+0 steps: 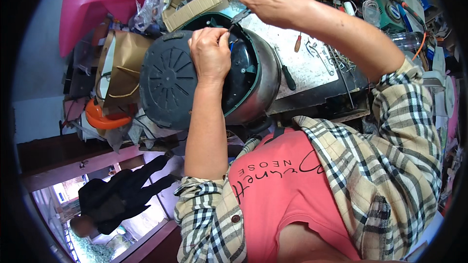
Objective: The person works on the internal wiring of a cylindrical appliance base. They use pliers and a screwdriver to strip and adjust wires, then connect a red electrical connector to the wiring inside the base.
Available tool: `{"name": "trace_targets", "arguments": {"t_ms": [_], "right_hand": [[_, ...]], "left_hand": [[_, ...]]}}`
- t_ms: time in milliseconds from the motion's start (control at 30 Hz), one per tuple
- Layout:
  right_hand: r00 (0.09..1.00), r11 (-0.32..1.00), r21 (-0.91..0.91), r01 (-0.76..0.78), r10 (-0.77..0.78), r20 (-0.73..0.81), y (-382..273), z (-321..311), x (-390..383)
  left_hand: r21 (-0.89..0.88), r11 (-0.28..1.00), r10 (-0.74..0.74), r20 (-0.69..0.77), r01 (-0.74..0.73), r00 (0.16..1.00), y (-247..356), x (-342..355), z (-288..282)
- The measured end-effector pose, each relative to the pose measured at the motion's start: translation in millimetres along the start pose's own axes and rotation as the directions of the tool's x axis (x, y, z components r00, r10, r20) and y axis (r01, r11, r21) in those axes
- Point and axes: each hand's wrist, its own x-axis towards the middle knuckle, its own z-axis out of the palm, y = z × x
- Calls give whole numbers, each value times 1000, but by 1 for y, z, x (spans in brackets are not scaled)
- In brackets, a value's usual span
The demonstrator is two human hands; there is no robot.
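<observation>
Head view: at left, just right of a paper bag [126, 65], the cover [168, 80] stands off the pot [263, 83], so the opening-up looks done. Closing it looks undone, with the insides bare; whether the wiring is finished cannot be judged.

The left hand [210, 51] is bunched narrow over the cover's inner edge, thumb and forefinger close together. Whether it pinches anything is hidden. Beside it shows a bit of blue wire [231, 47]. The right hand [270, 0], farther right and higher, has its fingers curled near a grey tool [240, 17]; I cannot tell whether it grips it.

As for looks, the cover is black, rounded and ribbed, with slots fanning out from its centre. The pot lies tipped on the bench [312, 84], its open underside facing the cover: dark green rim, glossy black inside, dull, smudged metal wall. To its right are a dark-handled screwdriver [288, 78], close by, and an orange-handled screwdriver [298, 44], farther off.
</observation>
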Motion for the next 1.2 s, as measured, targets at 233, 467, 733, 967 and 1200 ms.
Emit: {"name": "trace_targets", "arguments": {"t_ms": [233,467,733,967,1200], "right_hand": [[958,897,-346,274,-287,14,-5,24,33],[945,851,-413,325,-312,100,-12,37,46],[927,711,-623,325,-369,63,-19,21,39],[883,701,-537,469,-360,302,-31,-15,49],[901,659,-621,424,-377,216,-26,-3,51]], "left_hand": [[24,998,59,-15,-58,998,-5,-4,5],[32,996,89,-35,-88,995,-6,-6,8],[52,994,93,11,-93,996,-4,-5,4],[88,992,86,40,-89,995,-7,-6,4],[35,993,117,-36,-115,993,-4,-4,7]]}}
